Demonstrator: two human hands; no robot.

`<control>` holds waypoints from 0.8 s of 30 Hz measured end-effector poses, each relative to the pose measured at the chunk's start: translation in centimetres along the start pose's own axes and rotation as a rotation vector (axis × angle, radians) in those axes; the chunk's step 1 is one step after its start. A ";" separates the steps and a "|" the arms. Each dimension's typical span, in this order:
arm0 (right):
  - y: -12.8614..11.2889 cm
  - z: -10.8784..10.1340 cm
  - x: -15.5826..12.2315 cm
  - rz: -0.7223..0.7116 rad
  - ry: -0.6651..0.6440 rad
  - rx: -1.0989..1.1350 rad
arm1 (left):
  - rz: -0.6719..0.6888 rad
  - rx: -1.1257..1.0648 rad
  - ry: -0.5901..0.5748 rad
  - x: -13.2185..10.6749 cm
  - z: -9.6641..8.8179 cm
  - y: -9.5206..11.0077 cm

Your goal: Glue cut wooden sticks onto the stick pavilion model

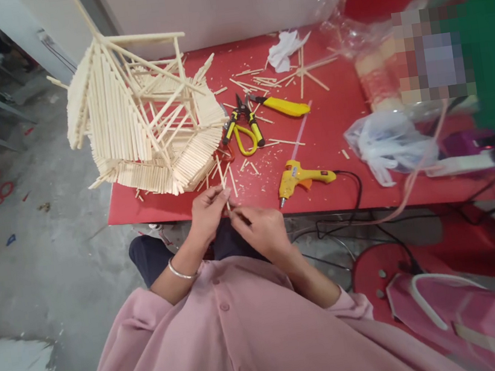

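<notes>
A thin stick (221,174) is held near the desk's (343,185) front edge, pinched between the fingers of the left hand (209,210). At its lower end the fingers of the right hand (260,229) are set narrowly; whether the stick is gripped by them cannot be told. From the hands, a roofed stick model (117,114) is seen at 11 o'clock, black-and-yellow pliers (243,119) and a yellow cutter (287,106) at 1, and a yellow glue gun (303,177) at 3.
</notes>
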State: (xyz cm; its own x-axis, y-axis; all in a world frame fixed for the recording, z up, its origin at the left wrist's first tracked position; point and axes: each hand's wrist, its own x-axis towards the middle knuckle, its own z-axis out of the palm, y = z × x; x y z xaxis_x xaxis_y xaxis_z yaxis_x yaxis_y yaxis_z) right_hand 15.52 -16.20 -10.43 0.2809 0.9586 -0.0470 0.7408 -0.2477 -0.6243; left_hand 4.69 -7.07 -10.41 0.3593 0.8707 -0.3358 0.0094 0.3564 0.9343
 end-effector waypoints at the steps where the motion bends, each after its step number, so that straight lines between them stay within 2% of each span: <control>1: 0.5 -0.5 0.1 -0.047 -0.007 -0.031 | 0.020 -0.004 0.009 0.0 0.0 -0.1; 3: 1.7 -1.6 0.5 -0.067 0.036 -0.097 | 0.043 -0.009 0.012 -0.1 -0.1 -0.2; 7: 4.3 -3.8 1.9 0.085 0.232 -0.215 | 0.034 -0.044 -0.021 0.0 -0.4 -0.7; 10: 5.9 -5.4 3.2 0.163 0.259 -0.297 | 0.034 -0.056 -0.024 0.1 -0.5 -0.8; 13: 7.7 -7.0 4.2 0.258 0.279 -0.423 | -0.011 0.020 -0.070 -0.2 -1.2 -0.7; 18: 10.5 -8.4 4.4 0.256 0.094 -0.609 | -0.125 0.226 -0.220 -1.5 -2.8 -1.5; 24: 11.1 -8.9 4.5 0.197 0.002 -0.637 | -0.154 0.209 -0.155 -2.2 -3.5 -2.4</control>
State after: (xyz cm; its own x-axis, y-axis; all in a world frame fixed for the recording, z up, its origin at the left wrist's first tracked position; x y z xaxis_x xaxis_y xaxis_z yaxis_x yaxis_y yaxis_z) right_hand 30.43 -15.86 -10.68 0.4488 0.8867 -0.1113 0.8909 -0.4537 -0.0215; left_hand 0.57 -8.62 -12.37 0.4767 0.7438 -0.4684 0.2613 0.3889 0.8835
